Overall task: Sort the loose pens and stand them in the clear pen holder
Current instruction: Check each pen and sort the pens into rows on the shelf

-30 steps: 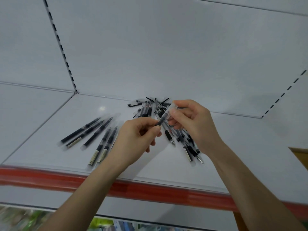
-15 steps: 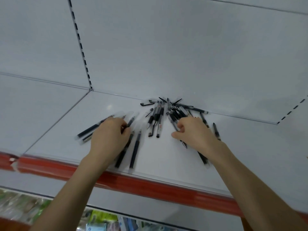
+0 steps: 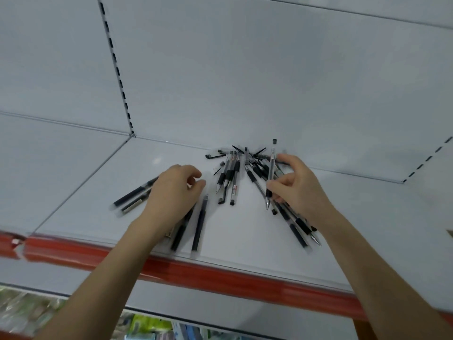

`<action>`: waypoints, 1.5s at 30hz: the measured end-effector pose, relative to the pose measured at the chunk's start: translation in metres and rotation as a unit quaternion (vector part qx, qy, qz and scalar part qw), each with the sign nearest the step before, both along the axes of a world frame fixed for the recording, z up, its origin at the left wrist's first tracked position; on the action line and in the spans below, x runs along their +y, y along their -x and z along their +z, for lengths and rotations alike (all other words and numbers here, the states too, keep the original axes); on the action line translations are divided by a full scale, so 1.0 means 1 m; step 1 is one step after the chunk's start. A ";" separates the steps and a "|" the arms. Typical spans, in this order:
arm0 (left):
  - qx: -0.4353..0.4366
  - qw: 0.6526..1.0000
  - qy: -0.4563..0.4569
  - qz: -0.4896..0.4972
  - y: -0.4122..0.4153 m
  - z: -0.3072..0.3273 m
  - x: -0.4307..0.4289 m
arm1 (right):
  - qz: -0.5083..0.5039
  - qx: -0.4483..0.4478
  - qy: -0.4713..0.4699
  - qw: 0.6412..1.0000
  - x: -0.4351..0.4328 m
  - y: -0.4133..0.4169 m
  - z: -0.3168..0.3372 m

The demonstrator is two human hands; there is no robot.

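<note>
- While my right hand [image 3: 299, 190] pinches one clear-barrelled pen with a black grip [image 3: 271, 168] between thumb and fingers, that pen stands nearly upright. Its black end cap is above my fingertips and its metal tip points down toward the white metal shelf [image 3: 245, 231].
- Just beyond that hand and to its left, a tangled heap of similar clear pens [image 3: 255, 165] lies fanned out near the shelf's back wall.
- A few more clear pens [image 3: 297, 231] run out from beneath my right wrist toward the shelf's red front strip [image 3: 220, 273].
- My left hand [image 3: 174, 192] is palm down with fingers loosely curled and nothing pinched between them; I cannot tell whether it touches what lies under it.
- Beneath that hand lies a row of dark-barrelled pens [image 3: 132, 196], side by side. Some stick out to its left, and two more reach from under its right edge toward the red strip.
- Between my two hands, three clear pens with black grips [image 3: 229, 177] lie close together on the shelf.
</note>
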State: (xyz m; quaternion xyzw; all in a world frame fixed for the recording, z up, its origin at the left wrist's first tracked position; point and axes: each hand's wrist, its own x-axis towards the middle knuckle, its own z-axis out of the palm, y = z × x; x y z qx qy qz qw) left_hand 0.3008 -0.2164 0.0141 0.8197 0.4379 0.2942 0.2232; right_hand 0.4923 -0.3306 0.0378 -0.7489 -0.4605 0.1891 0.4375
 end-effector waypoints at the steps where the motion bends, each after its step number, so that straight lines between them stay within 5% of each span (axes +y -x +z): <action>1: -0.001 1.000 0.002 -0.010 -0.005 0.001 0.004 | 0.002 0.004 -0.013 1.000 -0.003 0.000 0.001; 8: 0.034 0.998 0.013 -0.050 -0.045 0.011 0.047 | 0.001 0.004 -0.036 0.999 -0.013 0.003 0.003; 14: 0.149 0.985 0.037 -0.079 -0.075 0.007 0.069 | -0.015 -0.028 -0.053 0.998 -0.021 0.002 0.004; 20: 0.223 0.966 0.035 -0.123 -0.083 0.010 0.076 | -0.027 -0.174 -0.043 0.983 -0.021 0.001 0.010; 34: 0.269 0.956 0.009 -0.118 -0.060 0.002 0.082 | 0.004 -0.128 -0.067 0.989 -0.010 0.019 0.015; 37: 0.209 0.972 0.023 -0.101 -0.054 0.004 0.080 | 0.008 -0.106 -0.077 0.991 -0.012 0.022 0.015; 41: -0.032 0.997 0.052 -0.036 -0.046 0.020 0.069 | 0.008 -0.073 -0.085 0.994 -0.016 0.026 0.019; 45: -0.337 0.897 0.267 -0.099 -0.037 0.047 0.033 | 0.036 -0.032 -0.103 0.994 -0.023 0.038 0.029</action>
